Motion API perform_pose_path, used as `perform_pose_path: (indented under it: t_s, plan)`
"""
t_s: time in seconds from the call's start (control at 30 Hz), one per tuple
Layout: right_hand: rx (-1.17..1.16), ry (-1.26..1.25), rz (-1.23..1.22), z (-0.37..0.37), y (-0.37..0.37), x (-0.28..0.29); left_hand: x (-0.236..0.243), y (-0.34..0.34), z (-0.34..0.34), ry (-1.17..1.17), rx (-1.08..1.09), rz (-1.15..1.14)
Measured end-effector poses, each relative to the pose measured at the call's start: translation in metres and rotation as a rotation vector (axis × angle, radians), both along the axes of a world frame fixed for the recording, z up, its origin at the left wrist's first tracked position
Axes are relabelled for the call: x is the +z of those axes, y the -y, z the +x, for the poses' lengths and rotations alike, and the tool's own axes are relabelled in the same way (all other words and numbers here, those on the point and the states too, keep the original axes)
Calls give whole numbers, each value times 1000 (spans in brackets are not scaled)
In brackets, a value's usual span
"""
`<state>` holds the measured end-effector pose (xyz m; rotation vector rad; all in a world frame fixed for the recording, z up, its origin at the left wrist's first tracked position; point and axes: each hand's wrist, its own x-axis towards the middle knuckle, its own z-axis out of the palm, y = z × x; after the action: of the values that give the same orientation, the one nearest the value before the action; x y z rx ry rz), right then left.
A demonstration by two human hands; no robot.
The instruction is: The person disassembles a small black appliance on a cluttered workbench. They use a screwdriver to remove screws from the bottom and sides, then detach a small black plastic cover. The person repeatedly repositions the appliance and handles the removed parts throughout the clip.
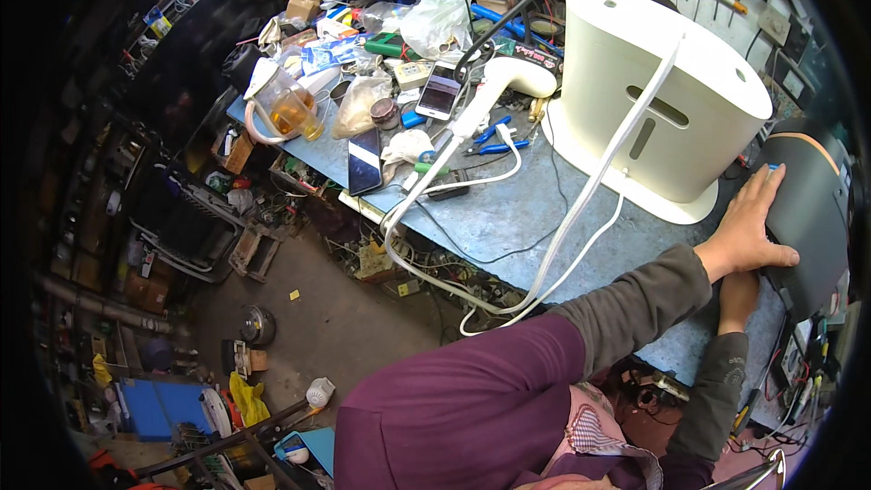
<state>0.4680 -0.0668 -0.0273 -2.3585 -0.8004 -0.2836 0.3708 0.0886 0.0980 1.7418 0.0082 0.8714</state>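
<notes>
purple sleeve (472,381) in the foreground, the left hand (748,227) rests, fingers spread and unclenched, against a dark grey case (807,209) at the right end of the table (517,204); the right hand (739,298) sits beneath, partly hidden, its grip impossible to tell. a white housing (594,95) stands just left of the case, a white handheld piece (528,77) beyond it.

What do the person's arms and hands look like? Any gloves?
No gloves show: the left hand is bare, and so is what shows of the right hand. Both forearms wear dark grey-brown sleeves. The left upper arm has purple cloth. A small marking sits on the right sleeve.
</notes>
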Motion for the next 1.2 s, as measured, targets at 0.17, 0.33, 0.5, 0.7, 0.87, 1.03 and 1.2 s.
perform_pose_path:
  t_s: [0.17,0.33,0.5,0.7,0.87,1.03,1.2]
  plan:
    - [80,-865,818,-71,32,37,6,-5,-7,111,-10,23]
    - [265,-1331,1554,-170,90,42,34,-21,-43,5,-109,23]
    - [141,-1184,1589,-212,147,46,25,-8,-67,43,-211,14]
    - [63,-1294,1596,-230,175,28,-8,19,-108,-31,-178,-72]
    - [244,-1365,1562,-209,167,14,-38,54,-133,14,25,203]
    - [247,-1352,1396,-206,171,11,32,-7,-246,235,288,415]
    - [142,-1350,1352,-212,227,-25,67,-243,-400,70,1071,442]
